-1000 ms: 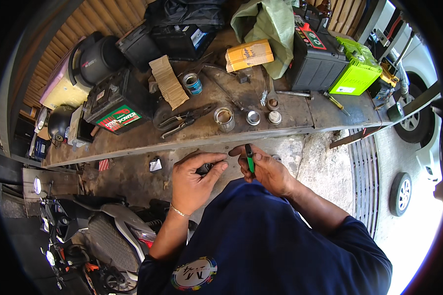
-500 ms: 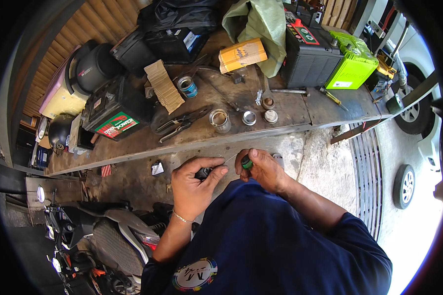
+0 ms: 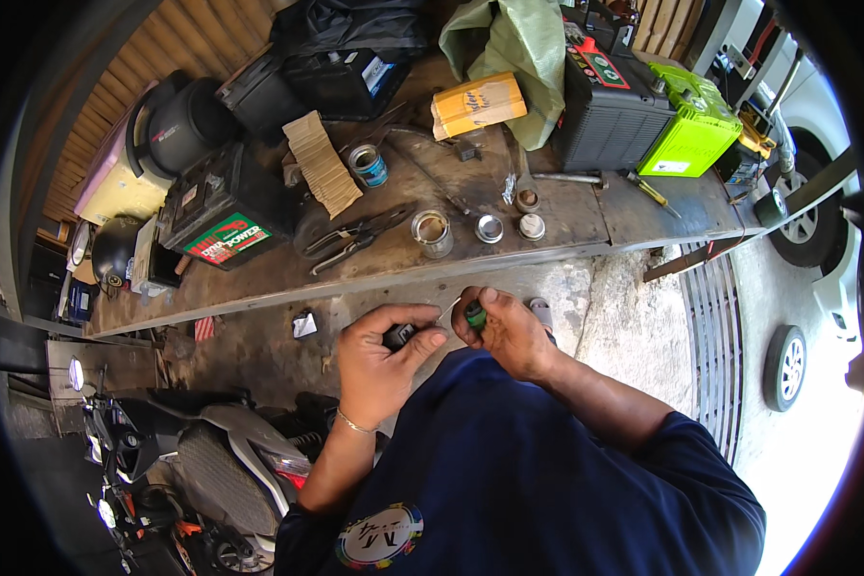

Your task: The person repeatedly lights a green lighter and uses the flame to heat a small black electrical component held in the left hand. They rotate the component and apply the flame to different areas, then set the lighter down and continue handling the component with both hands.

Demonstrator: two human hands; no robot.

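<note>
My left hand (image 3: 379,360) is closed around a small black block-shaped part (image 3: 399,335), pinched between thumb and fingers. Beside it, my right hand (image 3: 509,331) grips a green-handled tool (image 3: 474,315). A thin metal shaft (image 3: 448,308) runs from the tool toward my left fingertips; the tip's contact with the black part cannot be made out. Both hands are held in front of my body, short of the bench's front edge. Nearest them on the bench stand an open glass jar (image 3: 432,235), a small open tin (image 3: 489,229) and a round lidded pot (image 3: 531,227).
On the wooden bench (image 3: 557,240) lie pliers (image 3: 355,240), a cardboard strip (image 3: 322,165), a blue can (image 3: 368,165) and a yellow screwdriver (image 3: 653,193). Car batteries (image 3: 612,120) and a lime-green battery (image 3: 691,134) stand behind. A motorcycle (image 3: 221,470) is at lower left, a loose wheel (image 3: 785,369) at right.
My right hand has shifted slightly left and up, closer to my left hand. The black part shows more between my left fingers. A foot shows more at the right hand's far side.
</note>
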